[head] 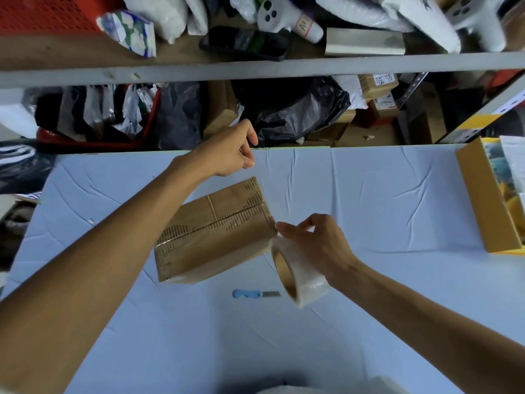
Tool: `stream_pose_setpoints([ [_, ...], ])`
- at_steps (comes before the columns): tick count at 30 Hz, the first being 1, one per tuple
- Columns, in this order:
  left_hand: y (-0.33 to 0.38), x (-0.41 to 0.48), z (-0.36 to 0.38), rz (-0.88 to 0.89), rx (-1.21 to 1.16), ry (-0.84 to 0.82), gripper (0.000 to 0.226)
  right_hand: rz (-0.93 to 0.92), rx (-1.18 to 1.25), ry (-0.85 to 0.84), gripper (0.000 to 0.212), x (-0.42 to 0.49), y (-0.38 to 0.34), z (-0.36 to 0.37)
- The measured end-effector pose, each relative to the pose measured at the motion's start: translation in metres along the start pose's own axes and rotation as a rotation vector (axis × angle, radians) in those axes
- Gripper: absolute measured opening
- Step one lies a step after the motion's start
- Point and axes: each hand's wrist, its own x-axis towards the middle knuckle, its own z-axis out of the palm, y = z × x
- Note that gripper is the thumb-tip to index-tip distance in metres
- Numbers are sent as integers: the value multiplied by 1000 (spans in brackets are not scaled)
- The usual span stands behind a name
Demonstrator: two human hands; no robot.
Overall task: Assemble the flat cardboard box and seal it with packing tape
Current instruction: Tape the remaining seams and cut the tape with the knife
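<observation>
box [216, 231] mid-table, knife [255, 294] just beside

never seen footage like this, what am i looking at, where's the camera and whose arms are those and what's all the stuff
There is no machine here. The camera sits on a person's head and looks down, so both arms are their own. On the cloth-covered table lies a cardboard box with its flaps shut, and nearer the person a small knife with a blue handle. The right hand grips a tape roll by the box's right end. The left hand, raised beyond the box, pinches what looks like a clear tape strip pulled from the roll. A yellow box sits at the right, with cluttered shelves behind.
</observation>
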Motion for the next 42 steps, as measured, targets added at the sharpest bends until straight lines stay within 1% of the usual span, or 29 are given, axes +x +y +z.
stream_pose_setpoints([
  [7, 1, 0, 4, -6, 5, -6, 32, 2, 17, -21, 45, -1, 5, 6],
  [14, -4, 0, 11, -34, 1, -34, 36, 12, -31, -6, 46, 2, 9, 10],
  [17, -5, -2, 15, -72, -57, -71, 48, -5, -33, 7, 46, 5, 9, 10],
  [19, -7, -4, 18, -87, -56, -99, 63, -14, -42, 8, 47, 6, 11, 11],
  [20, -8, -5, 18, -91, -30, -93, 70, -16, -44, 7, 47, 7, 12, 11],
  [21, -8, -7, 19, -101, -17, -49, 74, -18, -41, 8, 47, 7, 13, 11],
  [22, -8, -10, 19, -113, -34, 32, 70, -17, -36, 11, 47, 7, 14, 12],
  [24, -5, -17, 19, -117, -74, 209, 42, -11, -29, 12, 47, 6, 13, 13],
  [25, -2, -21, 19, -126, -74, 212, 30, -7, -28, 11, 47, 6, 12, 12],
  [28, 4, -27, 24, -124, -36, 55, 27, -12, -16, 18, 48, 7, 12, 12],
  [33, 5, -29, 35, -86, -107, 91, 12, -31, -16, 1, 45, 5, 9, 12],
  [35, 8, -27, 40, -92, -123, 105, 10, -36, -8, 2, 44, 4, 8, 11],
  [42, 17, -19, 44, -202, -87, 94, 10, -41, -22, 22, 43, 3, 11, 10],
])
